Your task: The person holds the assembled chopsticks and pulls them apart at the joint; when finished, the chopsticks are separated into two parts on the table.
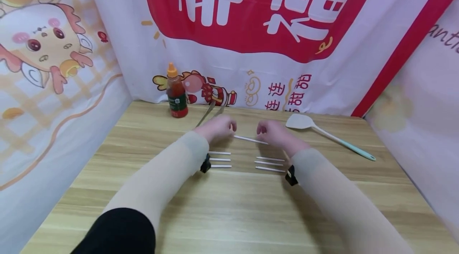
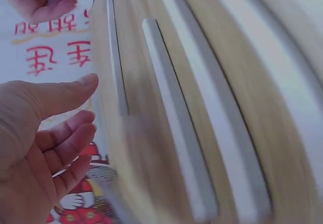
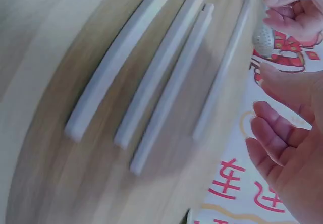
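Note:
A slim white stick [image 1: 251, 139] lies on the table between the two hands. My left hand [image 1: 219, 127] hovers at its left end, fingers bent loosely, with a gap between thumb and fingertips in the left wrist view. Over the stick's right end is my right hand [image 1: 274, 134], also loosely bent and holding nothing in the right wrist view. Nearer me, three white sticks [image 1: 220, 160] lie side by side below the left wrist, their left ends partly hidden. Three more white sticks [image 1: 269, 163] form a second row on the right.
A red sauce bottle [image 1: 177, 96] with an orange cap stands at the back left. Metal tongs [image 1: 205, 115] lie behind the left hand, partly covered by it. A white spatula [image 1: 331, 136] with a pale green handle end rests at the right. Printed cloth [image 1: 251, 74] hangs behind the table.

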The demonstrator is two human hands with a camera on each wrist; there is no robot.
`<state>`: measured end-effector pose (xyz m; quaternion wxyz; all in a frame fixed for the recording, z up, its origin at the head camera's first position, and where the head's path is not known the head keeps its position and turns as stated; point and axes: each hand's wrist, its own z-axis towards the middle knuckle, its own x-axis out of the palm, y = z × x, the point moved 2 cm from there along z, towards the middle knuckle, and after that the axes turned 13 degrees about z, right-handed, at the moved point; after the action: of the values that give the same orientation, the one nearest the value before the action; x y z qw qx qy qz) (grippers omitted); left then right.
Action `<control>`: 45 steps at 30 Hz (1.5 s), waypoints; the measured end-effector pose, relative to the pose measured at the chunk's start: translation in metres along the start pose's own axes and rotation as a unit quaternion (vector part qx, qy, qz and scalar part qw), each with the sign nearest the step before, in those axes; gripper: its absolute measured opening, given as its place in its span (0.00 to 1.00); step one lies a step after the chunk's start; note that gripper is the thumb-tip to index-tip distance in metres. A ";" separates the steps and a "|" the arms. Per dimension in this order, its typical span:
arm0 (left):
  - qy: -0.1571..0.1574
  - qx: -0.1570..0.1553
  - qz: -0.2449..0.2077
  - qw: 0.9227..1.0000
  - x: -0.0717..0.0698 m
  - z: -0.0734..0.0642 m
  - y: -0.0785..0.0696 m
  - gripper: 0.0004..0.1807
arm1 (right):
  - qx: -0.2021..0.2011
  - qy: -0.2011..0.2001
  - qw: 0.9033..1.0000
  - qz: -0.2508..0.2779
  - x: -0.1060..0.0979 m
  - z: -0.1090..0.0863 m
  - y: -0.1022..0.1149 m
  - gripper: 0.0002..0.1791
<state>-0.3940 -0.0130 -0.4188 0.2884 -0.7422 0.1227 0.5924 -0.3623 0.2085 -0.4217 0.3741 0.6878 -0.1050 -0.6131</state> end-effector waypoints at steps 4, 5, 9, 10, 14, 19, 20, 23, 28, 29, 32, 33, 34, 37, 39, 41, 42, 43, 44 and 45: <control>0.003 0.017 0.011 1.000 0.009 0.012 -0.007 0.10 | 0.029 0.030 0.999 -0.016 0.008 0.003 -0.009 0.11; 0.005 0.023 0.013 1.000 0.012 0.015 -0.008 0.10 | 0.037 0.037 0.998 -0.018 0.010 0.002 -0.011 0.11; 0.009 0.037 0.007 0.999 0.021 0.020 -0.010 0.06 | 0.051 0.050 0.997 -0.017 0.017 0.002 -0.016 0.08; 0.011 0.040 0.002 0.999 0.022 0.020 -0.010 0.05 | 0.053 0.049 0.997 -0.014 0.018 0.003 -0.016 0.07; 0.016 0.048 0.000 0.999 0.023 0.020 -0.010 0.04 | 0.052 0.039 0.998 -0.026 0.021 0.004 -0.015 0.06; 0.018 0.043 -0.023 0.999 0.013 0.012 -0.012 0.03 | 0.052 0.017 0.998 -0.015 0.016 0.002 -0.009 0.03; 0.016 0.047 -0.027 0.998 0.008 0.010 -0.013 0.03 | 0.054 0.012 0.998 -0.009 0.013 0.001 -0.006 0.03; 0.007 0.068 -0.017 0.997 -0.009 0.003 -0.016 0.02 | 0.031 -0.009 0.999 0.016 0.003 -0.002 0.006 0.04; -0.022 0.102 0.025 0.994 -0.039 -0.005 -0.023 0.03 | -0.029 -0.033 0.998 0.035 -0.020 -0.009 0.035 0.01; -0.027 0.106 0.027 0.994 -0.044 -0.008 -0.026 0.04 | -0.036 -0.035 0.998 0.034 -0.024 -0.012 0.041 0.02; -0.040 0.113 0.044 0.992 -0.056 -0.021 -0.034 0.05 | -0.053 -0.041 0.997 0.034 -0.032 -0.021 0.057 0.03; -0.045 0.119 0.047 0.991 -0.058 -0.027 -0.038 0.05 | -0.061 -0.043 0.997 0.032 -0.034 -0.025 0.061 0.03; -0.050 0.126 0.052 0.989 -0.060 -0.032 -0.040 0.05 | -0.071 -0.044 0.996 0.030 -0.034 -0.029 0.065 0.03; -0.054 0.151 0.060 0.985 -0.060 -0.048 -0.048 0.06 | -0.103 -0.037 0.994 0.027 -0.033 -0.043 0.073 0.03; -0.049 0.167 0.060 0.983 -0.058 -0.059 -0.053 0.07 | -0.126 -0.024 0.991 0.029 -0.030 -0.052 0.077 0.03; -0.045 0.181 0.058 0.981 -0.056 -0.068 -0.058 0.06 | -0.145 -0.009 0.989 0.033 -0.026 -0.061 0.080 0.04; -0.045 0.187 0.058 0.980 -0.055 -0.072 -0.059 0.06 | -0.155 -0.002 0.987 0.035 -0.025 -0.065 0.082 0.05; -0.049 0.192 0.062 0.978 -0.054 -0.076 -0.061 0.05 | -0.167 0.002 0.985 0.035 -0.023 -0.069 0.083 0.05; -0.055 0.199 0.067 0.976 -0.053 -0.079 -0.062 0.05 | -0.180 0.003 0.983 0.033 -0.022 -0.072 0.084 0.06; -0.064 0.208 0.072 0.973 -0.051 -0.082 -0.064 0.05 | -0.193 0.002 0.981 0.030 -0.021 -0.076 0.085 0.06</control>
<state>-0.3079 -0.0171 -0.3411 0.4000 -0.6155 0.2778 0.6197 -0.2706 0.1907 -0.3535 0.5184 0.6005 -0.0043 -0.6088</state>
